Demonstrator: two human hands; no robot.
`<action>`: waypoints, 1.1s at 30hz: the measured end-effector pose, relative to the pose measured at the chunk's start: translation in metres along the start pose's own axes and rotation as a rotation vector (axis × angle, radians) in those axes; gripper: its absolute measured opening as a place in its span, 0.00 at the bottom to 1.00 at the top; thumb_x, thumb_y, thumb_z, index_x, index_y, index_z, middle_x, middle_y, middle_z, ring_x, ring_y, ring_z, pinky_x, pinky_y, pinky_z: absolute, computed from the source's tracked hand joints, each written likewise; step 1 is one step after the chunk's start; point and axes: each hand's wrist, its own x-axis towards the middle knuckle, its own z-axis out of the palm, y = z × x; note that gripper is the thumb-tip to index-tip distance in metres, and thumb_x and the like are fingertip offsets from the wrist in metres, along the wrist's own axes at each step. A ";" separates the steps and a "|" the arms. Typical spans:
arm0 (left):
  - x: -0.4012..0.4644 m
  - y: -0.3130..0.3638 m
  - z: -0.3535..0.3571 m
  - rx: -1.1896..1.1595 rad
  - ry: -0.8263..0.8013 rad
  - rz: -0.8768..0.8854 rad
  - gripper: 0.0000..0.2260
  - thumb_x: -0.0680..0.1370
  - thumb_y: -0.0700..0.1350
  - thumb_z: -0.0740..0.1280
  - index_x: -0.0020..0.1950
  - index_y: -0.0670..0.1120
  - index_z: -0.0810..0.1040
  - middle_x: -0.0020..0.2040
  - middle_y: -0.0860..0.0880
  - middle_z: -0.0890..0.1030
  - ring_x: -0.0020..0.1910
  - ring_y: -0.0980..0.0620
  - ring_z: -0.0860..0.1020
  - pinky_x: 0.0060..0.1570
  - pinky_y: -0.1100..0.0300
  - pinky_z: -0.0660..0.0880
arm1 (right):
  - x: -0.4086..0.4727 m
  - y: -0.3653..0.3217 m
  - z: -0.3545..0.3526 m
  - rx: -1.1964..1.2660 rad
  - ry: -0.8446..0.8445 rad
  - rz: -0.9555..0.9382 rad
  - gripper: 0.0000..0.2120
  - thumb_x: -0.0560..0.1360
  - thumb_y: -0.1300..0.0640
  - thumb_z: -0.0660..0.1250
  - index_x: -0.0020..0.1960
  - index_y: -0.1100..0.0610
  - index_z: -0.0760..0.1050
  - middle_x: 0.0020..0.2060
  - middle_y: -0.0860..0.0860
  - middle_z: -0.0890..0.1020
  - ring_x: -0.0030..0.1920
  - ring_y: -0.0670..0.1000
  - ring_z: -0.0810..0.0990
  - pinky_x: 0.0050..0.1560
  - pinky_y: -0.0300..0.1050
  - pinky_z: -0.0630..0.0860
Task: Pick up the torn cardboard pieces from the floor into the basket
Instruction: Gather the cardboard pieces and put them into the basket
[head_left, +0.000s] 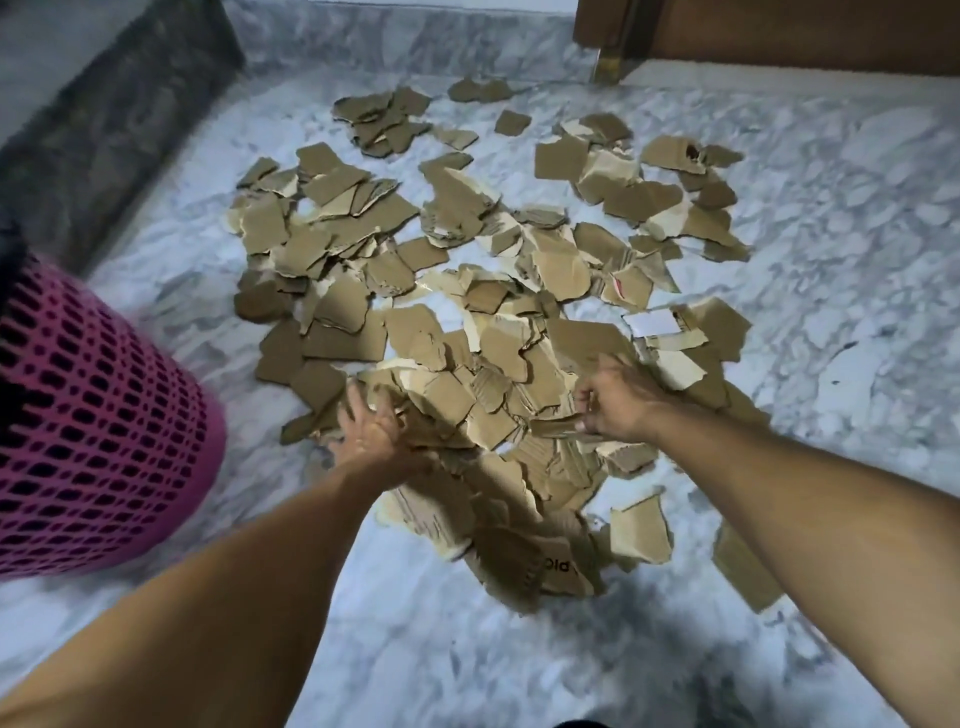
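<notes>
Many torn brown cardboard pieces (441, 249) lie spread over the marble floor, heaped thickest near me. A pink mesh basket (88, 431) stands at the left. My left hand (371, 431) presses into the left side of the near heap, fingers spread against the pieces. My right hand (615, 402) is on the heap's right side with its fingers curled around a few cardboard scraps (558, 426). Both forearms reach in from the bottom of the view.
A dark stone ledge (119, 135) runs along the left. A wooden furniture piece with a leg (610, 57) stands at the back right. Bare marble floor (857, 218) lies to the right and in front of me.
</notes>
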 end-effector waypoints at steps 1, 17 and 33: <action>0.006 0.001 -0.005 -0.028 0.001 -0.030 0.51 0.64 0.60 0.77 0.78 0.50 0.52 0.78 0.43 0.39 0.76 0.35 0.49 0.71 0.36 0.60 | 0.011 0.001 -0.003 -0.016 0.022 -0.016 0.11 0.68 0.50 0.77 0.47 0.49 0.78 0.67 0.52 0.71 0.70 0.57 0.66 0.68 0.51 0.64; 0.088 -0.035 0.020 -0.480 0.005 -0.569 0.63 0.38 0.73 0.73 0.68 0.51 0.60 0.65 0.40 0.70 0.64 0.36 0.71 0.61 0.40 0.72 | 0.090 0.027 -0.014 -0.086 -0.195 0.052 0.71 0.52 0.32 0.79 0.79 0.45 0.37 0.79 0.54 0.49 0.78 0.61 0.48 0.76 0.60 0.50; 0.056 0.016 0.008 -0.969 0.122 -0.404 0.61 0.52 0.74 0.73 0.75 0.46 0.55 0.73 0.39 0.64 0.69 0.37 0.66 0.66 0.41 0.68 | 0.080 0.018 0.003 0.626 -0.260 0.311 0.61 0.57 0.50 0.84 0.79 0.53 0.51 0.63 0.59 0.74 0.54 0.60 0.81 0.55 0.59 0.80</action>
